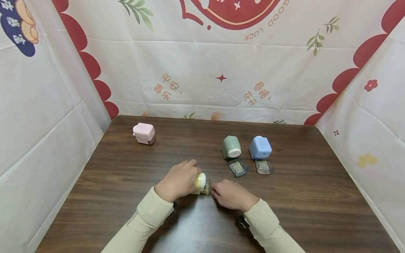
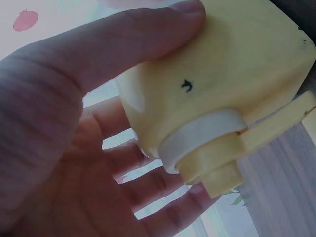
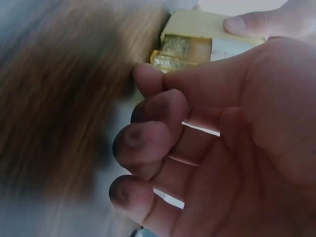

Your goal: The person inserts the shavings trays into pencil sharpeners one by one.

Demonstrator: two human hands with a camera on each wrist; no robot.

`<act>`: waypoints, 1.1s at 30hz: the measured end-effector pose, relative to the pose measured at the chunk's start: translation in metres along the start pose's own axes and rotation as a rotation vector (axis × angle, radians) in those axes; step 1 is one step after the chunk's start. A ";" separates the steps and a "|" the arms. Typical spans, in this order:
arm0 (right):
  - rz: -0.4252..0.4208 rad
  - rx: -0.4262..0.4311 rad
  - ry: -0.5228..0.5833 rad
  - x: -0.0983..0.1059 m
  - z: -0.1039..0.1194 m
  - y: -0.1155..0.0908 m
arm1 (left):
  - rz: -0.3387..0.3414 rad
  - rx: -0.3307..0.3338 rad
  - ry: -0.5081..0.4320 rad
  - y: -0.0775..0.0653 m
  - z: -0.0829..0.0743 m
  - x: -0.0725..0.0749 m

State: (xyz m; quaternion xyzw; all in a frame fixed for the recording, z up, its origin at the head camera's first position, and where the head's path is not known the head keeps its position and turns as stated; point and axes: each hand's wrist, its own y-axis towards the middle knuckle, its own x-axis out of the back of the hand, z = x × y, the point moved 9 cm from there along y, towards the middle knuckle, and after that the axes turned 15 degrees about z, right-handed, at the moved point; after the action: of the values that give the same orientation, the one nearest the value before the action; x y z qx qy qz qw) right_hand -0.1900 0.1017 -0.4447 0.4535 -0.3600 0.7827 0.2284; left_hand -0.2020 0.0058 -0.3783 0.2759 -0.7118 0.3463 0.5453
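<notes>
The left hand [image 1: 180,180] grips the yellow sharpener [image 2: 247,59] just left of the right hand [image 1: 232,195]. Its see-through drawer [image 1: 207,186] juts toward the right hand's curled fingers, the nearer ones (whether they pinch it, I cannot tell). Only the left wrist view clearly shows the crank [image 2: 276,123], beyond the left palm.

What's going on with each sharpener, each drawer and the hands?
Yellow sharpener: gripped by the left hand
Yellow sharpener's drawer: open
Green sharpener: not held
Green sharpener's drawer: open, bits inside
Blue sharpener: not held
Blue sharpener's drawer: open, bits inside
Pink sharpener: not held
Pink sharpener's drawer: looks shut
Right hand: fingers curled, near yellow sharpener
</notes>
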 end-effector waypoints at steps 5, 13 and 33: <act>-0.025 0.010 0.000 0.001 0.004 0.002 | 0.009 0.002 -0.003 0.000 0.000 0.000; -0.019 0.013 0.019 -0.001 0.004 0.005 | 0.026 0.000 -0.018 0.001 0.001 -0.001; -0.091 0.024 0.014 -0.001 0.016 0.016 | -0.008 0.000 -0.010 0.000 -0.001 0.000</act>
State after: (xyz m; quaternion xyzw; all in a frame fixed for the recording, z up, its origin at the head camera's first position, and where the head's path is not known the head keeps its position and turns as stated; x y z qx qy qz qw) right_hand -0.1918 0.0794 -0.4460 0.4665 -0.3280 0.7790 0.2607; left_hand -0.2015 0.0063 -0.3783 0.2804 -0.7133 0.3428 0.5432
